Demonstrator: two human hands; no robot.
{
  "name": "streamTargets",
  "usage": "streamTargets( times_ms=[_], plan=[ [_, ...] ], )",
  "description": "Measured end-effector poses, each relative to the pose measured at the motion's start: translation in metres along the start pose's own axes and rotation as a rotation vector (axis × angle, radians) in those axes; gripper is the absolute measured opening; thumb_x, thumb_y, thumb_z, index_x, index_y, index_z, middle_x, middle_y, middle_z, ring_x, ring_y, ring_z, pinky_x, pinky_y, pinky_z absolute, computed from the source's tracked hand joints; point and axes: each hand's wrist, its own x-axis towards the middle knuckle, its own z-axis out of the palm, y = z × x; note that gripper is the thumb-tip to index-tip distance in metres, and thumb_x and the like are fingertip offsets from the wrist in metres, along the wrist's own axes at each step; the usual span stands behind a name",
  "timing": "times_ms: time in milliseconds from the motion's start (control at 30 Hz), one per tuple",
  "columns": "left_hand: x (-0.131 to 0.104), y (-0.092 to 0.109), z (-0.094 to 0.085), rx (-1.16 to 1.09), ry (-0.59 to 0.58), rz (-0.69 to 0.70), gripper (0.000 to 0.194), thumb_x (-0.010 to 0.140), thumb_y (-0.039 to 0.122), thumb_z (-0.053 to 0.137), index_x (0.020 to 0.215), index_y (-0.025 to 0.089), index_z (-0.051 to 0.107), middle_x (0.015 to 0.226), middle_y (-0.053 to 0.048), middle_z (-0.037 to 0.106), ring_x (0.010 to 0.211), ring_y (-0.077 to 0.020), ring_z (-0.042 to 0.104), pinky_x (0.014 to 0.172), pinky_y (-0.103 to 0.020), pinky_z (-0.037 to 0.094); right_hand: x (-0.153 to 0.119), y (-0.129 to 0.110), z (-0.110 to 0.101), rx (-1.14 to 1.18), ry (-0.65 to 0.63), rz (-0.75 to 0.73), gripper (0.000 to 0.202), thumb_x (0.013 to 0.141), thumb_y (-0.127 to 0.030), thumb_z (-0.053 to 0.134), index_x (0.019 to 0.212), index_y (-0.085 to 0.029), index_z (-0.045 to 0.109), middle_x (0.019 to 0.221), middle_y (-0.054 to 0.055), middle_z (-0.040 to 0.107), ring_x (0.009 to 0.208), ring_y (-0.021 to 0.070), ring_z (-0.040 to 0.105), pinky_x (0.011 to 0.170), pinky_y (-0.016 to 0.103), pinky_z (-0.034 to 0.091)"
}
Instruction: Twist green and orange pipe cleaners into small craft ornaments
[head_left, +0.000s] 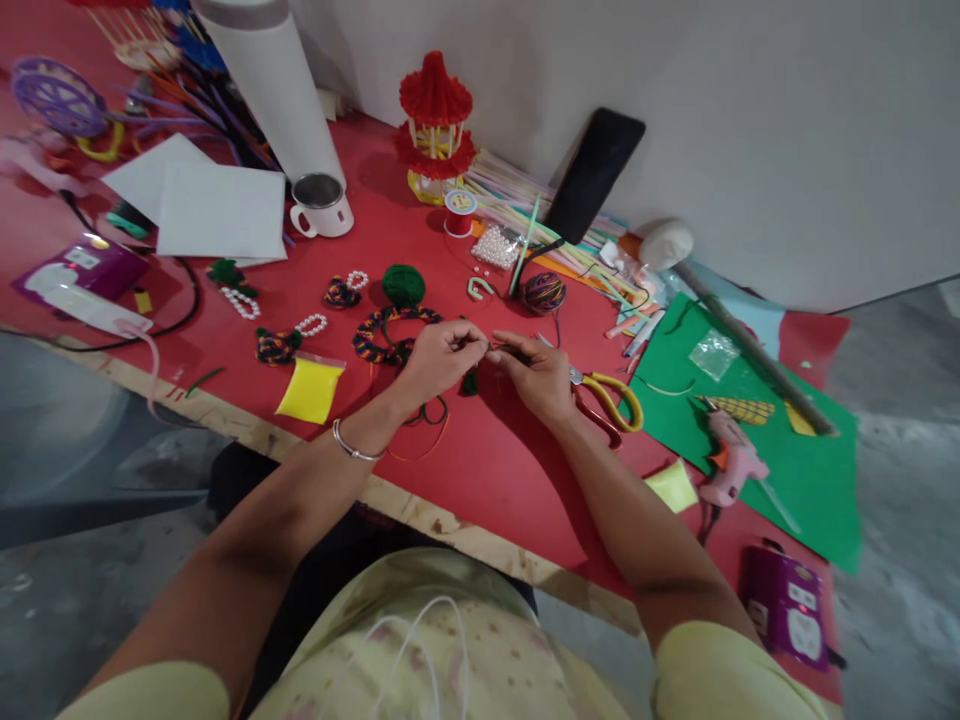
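Note:
Above the middle of the red table, my left hand (442, 355) and my right hand (538, 375) meet fingertip to fingertip. Each one is closed in a pinch on a thin dark strand of yarn (492, 347); its ends are hard to make out. Just left of my fingers lies a braided multicolour yarn ring (367, 335), partly covered by my left hand. Loose yarn (439, 410) curls on the table below. A green yarn ball (403, 285) rests behind the ring. Scissors with yellow and red handles (619, 395) lie beside my right hand.
A variegated yarn ball (544, 292), pearl beads (495, 247) and a red thread spool (460, 213) stand beyond my hands. At right, a pink glue gun (731, 460) lies by a green sheet (825, 480). A mug (322, 205) and yellow packet (311, 388) are left.

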Motion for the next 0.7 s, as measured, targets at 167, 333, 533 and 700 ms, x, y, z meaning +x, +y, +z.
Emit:
streamTargets(
  times_ms=[167, 333, 533, 700],
  plan=[
    [-0.0008, 0.0009, 0.0001, -0.01, -0.001, -0.008, 0.014, 0.08, 0.026, 0.06, 0.072, 0.016, 0.065, 0.061, 0.001, 0.06, 0.056, -0.0093, 0.054, 0.054, -0.02, 0.043, 0.0009, 0.0035, -0.0004, -0.017, 0.011, -0.012, 0.036, 0.077, -0.038, 0.077, 0.109, -0.022, 0.078, 0.099, 0.004, 0.08, 0.086, 0.02, 0.073, 0.082, 0.035, 0.059],
    [-0.0002, -0.0005, -0.0002, -0.03, -0.004, -0.019, 0.014, 0.081, 0.026, 0.06, 0.075, 0.016, 0.067, 0.062, 0.001, 0.061, 0.055, -0.0091, 0.054, 0.054, -0.02, 0.043, 0.001, 0.0022, 0.0, -0.011, 0.018, -0.011, 0.033, 0.077, -0.036, 0.077, 0.106, -0.021, 0.079, 0.098, 0.004, 0.08, 0.084, 0.02, 0.073, 0.083, 0.035, 0.059],
    [-0.0002, -0.0013, -0.0005, -0.025, -0.014, -0.015, 0.014, 0.081, 0.025, 0.06, 0.075, 0.016, 0.067, 0.061, 0.001, 0.059, 0.055, -0.0088, 0.053, 0.054, -0.02, 0.043, 0.0008, -0.0006, 0.0008, -0.012, 0.017, -0.012, 0.033, 0.076, -0.035, 0.078, 0.105, -0.021, 0.079, 0.099, 0.004, 0.08, 0.087, 0.02, 0.073, 0.085, 0.035, 0.059],
    [0.0005, -0.003, -0.0001, -0.03, -0.011, -0.017, 0.014, 0.081, 0.025, 0.059, 0.075, 0.015, 0.067, 0.062, 0.0, 0.06, 0.056, -0.009, 0.054, 0.054, -0.02, 0.043, 0.0004, 0.0013, 0.0005, 0.013, 0.01, -0.004, 0.035, 0.076, -0.037, 0.077, 0.107, -0.02, 0.078, 0.097, 0.005, 0.08, 0.08, 0.0187, 0.072, 0.077, 0.033, 0.06]
  ],
)
